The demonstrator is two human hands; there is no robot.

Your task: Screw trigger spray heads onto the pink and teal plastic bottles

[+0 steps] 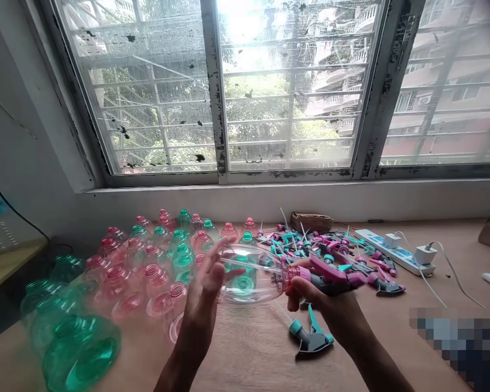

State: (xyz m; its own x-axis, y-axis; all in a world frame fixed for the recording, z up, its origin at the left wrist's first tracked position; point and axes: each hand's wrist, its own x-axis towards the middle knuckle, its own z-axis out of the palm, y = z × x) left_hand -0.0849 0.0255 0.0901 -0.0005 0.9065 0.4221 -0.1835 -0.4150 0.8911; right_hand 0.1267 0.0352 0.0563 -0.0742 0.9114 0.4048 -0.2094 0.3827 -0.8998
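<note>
My left hand (pixel 202 296) grips the clear pink bottle (pixel 253 272) near its base; my right hand (pixel 332 305) is closed around the pink-and-grey trigger sprayer (pixel 330 270) at its neck. Bottle lies sideways above the table (pixel 245 354), forearms angled inward. Loose teal-and-grey sprayer (pixel 313 342) just below; sprayer heap (pixel 298 243) beyond; pink bottles (pixel 116 280) and green bottles (pixel 81 348) leftward; power strip (pixel 402 253) right.
</note>
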